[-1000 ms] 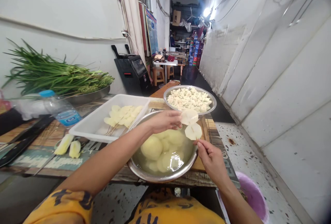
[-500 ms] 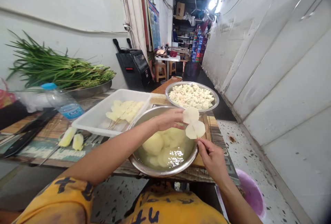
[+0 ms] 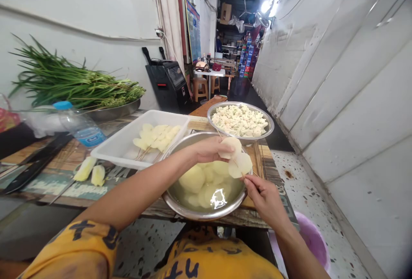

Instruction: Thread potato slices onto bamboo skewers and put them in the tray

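Note:
Two pale potato slices [image 3: 240,165] sit on a thin skewer above the right rim of a metal bowl [image 3: 206,216]. My left hand [image 3: 210,149] grips the upper slice from the left, its fingers partly hidden by it. My right hand [image 3: 263,192] pinches the lower end of the skewer just below the lower slice. Peeled potatoes and slices [image 3: 193,179] lie in water in the bowl. To the left, a white plastic tray [image 3: 112,154] holds skewered slices [image 3: 157,136].
Behind the bowl stands a metal basin [image 3: 273,125] of cauliflower pieces. Bare skewers [image 3: 258,159] lie right of the bowl. Further left are a water bottle [image 3: 80,126], a black knife [image 3: 24,176], vegetable pieces [image 3: 84,169] and greens [image 3: 74,83]. A purple tub [image 3: 313,240] is at lower right.
My left hand has closed on the upper slice, where its fingers were looser before. The slices have shifted slightly down and left, and the upper one now tilts.

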`<state>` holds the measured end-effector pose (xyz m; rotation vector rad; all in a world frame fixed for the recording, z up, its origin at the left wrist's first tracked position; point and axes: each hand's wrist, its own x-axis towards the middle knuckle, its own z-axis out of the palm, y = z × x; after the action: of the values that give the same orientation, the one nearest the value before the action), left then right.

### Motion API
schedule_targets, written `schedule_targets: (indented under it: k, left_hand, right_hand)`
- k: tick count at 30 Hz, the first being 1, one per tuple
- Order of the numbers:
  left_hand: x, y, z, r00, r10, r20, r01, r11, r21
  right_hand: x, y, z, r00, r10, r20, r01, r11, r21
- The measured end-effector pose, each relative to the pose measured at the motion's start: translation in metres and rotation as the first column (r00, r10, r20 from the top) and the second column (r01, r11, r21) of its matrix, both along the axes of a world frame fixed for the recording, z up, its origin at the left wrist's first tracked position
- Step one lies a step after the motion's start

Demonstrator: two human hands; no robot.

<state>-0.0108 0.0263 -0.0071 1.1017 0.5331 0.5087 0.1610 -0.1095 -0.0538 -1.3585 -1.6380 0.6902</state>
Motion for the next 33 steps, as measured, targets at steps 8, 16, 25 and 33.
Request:
schedule_targets:
  k: [8, 16, 25, 33]
  left_hand:
    - [-0.012, 0.013, 0.004, 0.983, -0.108, -0.15, 0.13, 0.981, 0.146]
    - [0.0, 0.002, -0.03, 0.64, 0.274, -0.718, 0.628, 0.353, 0.694]
    - [-0.011, 0.019, -0.023, 0.642, 0.157, -0.75, 0.583, 0.535, 0.611]
    - [-0.023, 0.037, -0.027, 0.865, 0.064, -0.498, 0.172, 0.894, 0.414]
  right_hand:
    - [0.016, 0.009, -0.002, 0.841, -0.04, -0.539, -0.117, 0.961, -0.253]
    - [0.02, 0.0, -0.004, 0.849, -0.108, -0.517, 0.038, 0.989, -0.145]
    - [0.019, -0.005, -0.007, 0.9, -0.085, -0.428, 0.02, 0.988, -0.153]
    - [0.016, -0.009, -0.007, 0.929, -0.051, -0.366, -0.025, 0.979, -0.201]
